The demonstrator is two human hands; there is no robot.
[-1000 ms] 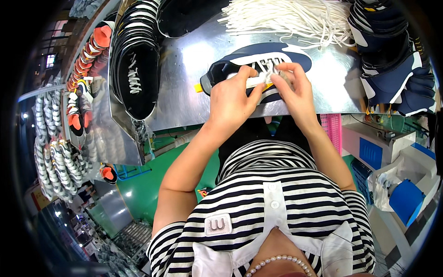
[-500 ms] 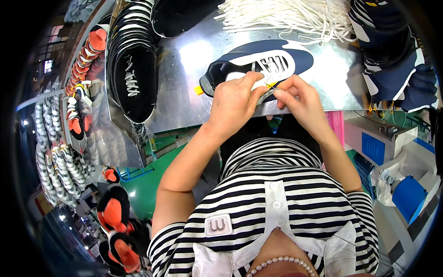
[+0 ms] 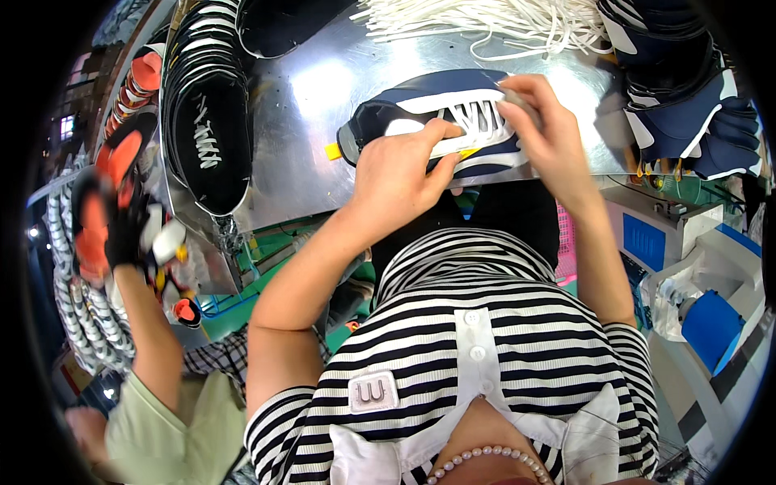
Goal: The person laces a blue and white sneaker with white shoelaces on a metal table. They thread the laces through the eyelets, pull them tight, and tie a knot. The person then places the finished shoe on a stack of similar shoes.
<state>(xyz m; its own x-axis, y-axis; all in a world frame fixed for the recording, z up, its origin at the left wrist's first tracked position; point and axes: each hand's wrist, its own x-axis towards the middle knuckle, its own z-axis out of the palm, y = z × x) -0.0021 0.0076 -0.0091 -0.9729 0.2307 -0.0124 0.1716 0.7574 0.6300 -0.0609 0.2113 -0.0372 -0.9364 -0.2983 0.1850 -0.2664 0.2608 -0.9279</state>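
Note:
A navy and white shoe upper (image 3: 436,85) lies on its side on the metal table (image 3: 283,162), heel to the left, a yellow tab at its heel. White shoelace (image 3: 477,119) zigzags across its opening. My left hand (image 3: 400,174) pinches the near edge of the lacing, thumb and forefinger closed on the shoe. A small yellow strip (image 3: 468,153) shows by its fingertips. Over the toe end, my right hand (image 3: 550,129) has its thumb and forefinger drawn together beside the lace; what they hold is hidden.
White laces (image 3: 485,20) lie heaped at the back. Nested black shoe uppers (image 3: 212,149) stand at left, stacked navy uppers (image 3: 679,113) at right. At far left, a co-worker's black-gloved hand (image 3: 128,234) is among orange-lined shoes (image 3: 93,214). A pink basket (image 3: 565,242) is below the table edge.
My right hand has moved from beside my left fingertips up to the toe end. My left hand still grips the shoe. A co-worker's arm and orange-lined shoes have come into view at left.

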